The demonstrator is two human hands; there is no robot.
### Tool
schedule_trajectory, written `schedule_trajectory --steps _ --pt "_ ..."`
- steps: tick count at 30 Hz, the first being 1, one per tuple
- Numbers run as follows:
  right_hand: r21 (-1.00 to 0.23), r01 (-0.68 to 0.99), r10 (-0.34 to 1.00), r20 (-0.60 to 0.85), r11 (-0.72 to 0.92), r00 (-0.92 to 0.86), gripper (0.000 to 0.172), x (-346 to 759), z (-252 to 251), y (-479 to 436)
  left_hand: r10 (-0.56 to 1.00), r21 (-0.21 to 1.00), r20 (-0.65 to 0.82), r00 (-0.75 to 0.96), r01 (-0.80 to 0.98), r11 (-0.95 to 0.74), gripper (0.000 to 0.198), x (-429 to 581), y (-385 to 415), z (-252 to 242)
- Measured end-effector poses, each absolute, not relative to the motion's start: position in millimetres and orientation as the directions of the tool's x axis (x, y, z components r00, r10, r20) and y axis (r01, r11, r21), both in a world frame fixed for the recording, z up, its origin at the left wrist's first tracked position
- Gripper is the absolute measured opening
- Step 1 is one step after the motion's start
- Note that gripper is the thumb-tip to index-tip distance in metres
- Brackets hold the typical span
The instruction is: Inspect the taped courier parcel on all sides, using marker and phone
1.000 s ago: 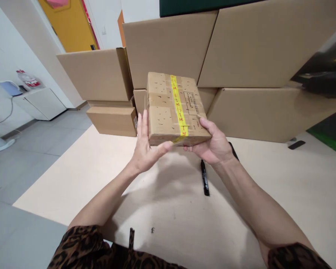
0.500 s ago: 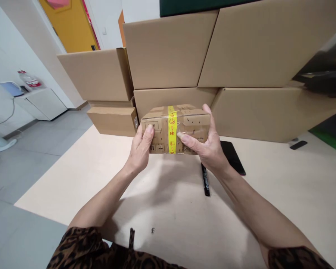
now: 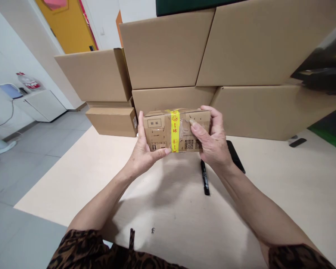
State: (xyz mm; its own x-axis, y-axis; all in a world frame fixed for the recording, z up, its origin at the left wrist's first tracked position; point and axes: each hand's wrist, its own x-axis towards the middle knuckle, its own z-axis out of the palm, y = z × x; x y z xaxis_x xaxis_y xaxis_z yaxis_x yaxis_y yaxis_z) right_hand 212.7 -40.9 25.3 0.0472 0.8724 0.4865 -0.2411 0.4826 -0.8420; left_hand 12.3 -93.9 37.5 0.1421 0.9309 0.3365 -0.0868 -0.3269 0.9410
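Held up above the table is a small cardboard box, with yellow tape bearing red print running down its near face. My left hand grips its left end, the thumb lying along the lower edge and a finger up the side. On the right end my right hand is closed, thumb pressed on the near face, fingers behind and at the side. Dark printed marks and clear tape show on the box. Below my right hand lies a black marker pen, and a black flat device sits partly behind that wrist.
Large cardboard boxes are stacked along the back of the table. A smaller brown box stands at the back left. A dark oblong object lies at the right. On the floor's far left is a white cabinet with a bottle.
The box has turned so its near face shows more squarely and its top less. My left thumb has slid down to the lower edge; my right thumb has shifted up and right.
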Motion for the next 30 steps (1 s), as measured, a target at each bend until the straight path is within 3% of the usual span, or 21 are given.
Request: schedule_trajectory --steps 3,7,9,11,16,20,22,26,30 --pt "-0.859 -0.371 0.934 0.346 0.352 0.085 0.057 214.3 30.2 -38.1 0.850 0.840 0.493 0.188 0.152 -0.521 0.145 7.1 -88.1 29.7" --pt "-0.869 -0.473 0.987 0.158 0.147 0.016 0.052 212.5 31.4 -35.1 0.675 0.538 0.719 0.168 0.480 -0.693 0.128 -2.7 -79.9 23.8" --pt "-0.869 -0.491 0.994 0.096 0.057 -0.054 0.051 209.0 31.2 -37.9 0.604 0.441 0.781 0.160 0.544 -0.714 0.114 -7.7 -76.7 23.8" --pt "-0.874 -0.485 0.989 0.087 0.019 -0.117 0.053 206.2 33.3 -44.0 0.559 0.416 0.822 0.108 0.556 -0.719 0.106 -10.9 -74.1 23.6" --pt "-0.908 -0.393 0.941 0.250 0.146 -0.227 0.075 209.8 42.5 -60.1 0.630 0.622 0.759 -0.167 0.470 -0.626 0.096 -6.0 -73.1 21.8" --pt "-0.888 -0.312 0.868 0.421 0.336 -0.264 0.117 210.3 34.5 -61.6 0.702 0.758 0.651 -0.288 0.289 -0.584 0.090 0.2 -79.8 31.8" --pt "-0.871 -0.264 0.855 0.471 0.414 -0.216 0.125 207.8 26.9 -59.9 0.777 0.827 0.562 -0.283 0.169 -0.536 0.073 1.4 -83.4 38.5" --pt "-0.871 -0.270 0.891 0.447 0.411 -0.084 0.092 207.7 23.0 -55.3 0.878 0.894 0.444 -0.179 0.016 -0.448 0.049 5.5 -87.4 44.2" --pt "-0.874 -0.354 0.929 0.369 0.332 -0.039 0.062 216.0 36.1 -48.9 0.920 0.914 0.390 -0.031 -0.108 -0.391 0.068 15.6 -89.7 41.4"
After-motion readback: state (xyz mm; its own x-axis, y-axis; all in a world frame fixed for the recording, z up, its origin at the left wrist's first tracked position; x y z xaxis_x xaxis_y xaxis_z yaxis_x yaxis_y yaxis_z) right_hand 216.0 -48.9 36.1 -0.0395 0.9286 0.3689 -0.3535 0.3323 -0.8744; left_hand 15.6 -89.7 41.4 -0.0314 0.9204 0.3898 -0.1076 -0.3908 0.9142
